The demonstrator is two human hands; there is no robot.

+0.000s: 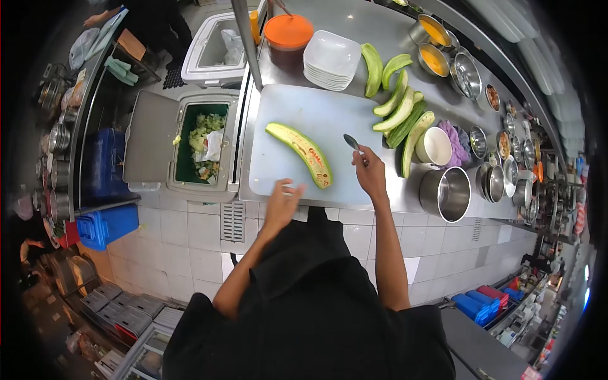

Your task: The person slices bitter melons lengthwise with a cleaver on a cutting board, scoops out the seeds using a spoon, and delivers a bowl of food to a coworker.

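My right hand (368, 171) grips a metal spoon (351, 142) by its handle, bowl pointing away from me, over the right part of the white cutting board (269, 177). On that board lies a long, curved half of a green gourd (292, 143), cut face up, with reddish seeds and pulp at its nearer end. My left hand (283, 201) is slightly blurred at the board's front edge, fingers apart and holding nothing, just left of the gourd's near end. More halved gourds (400, 114) are piled to the right of the board.
A stack of white dishes (330, 57) and an orange-lidded tub (289, 35) stand behind the board. Left of the counter is an open bin (179, 145) with vegetable scraps. A steel pot (445, 194), a white bowl (434, 147) and a purple cloth (451, 140) sit at right.
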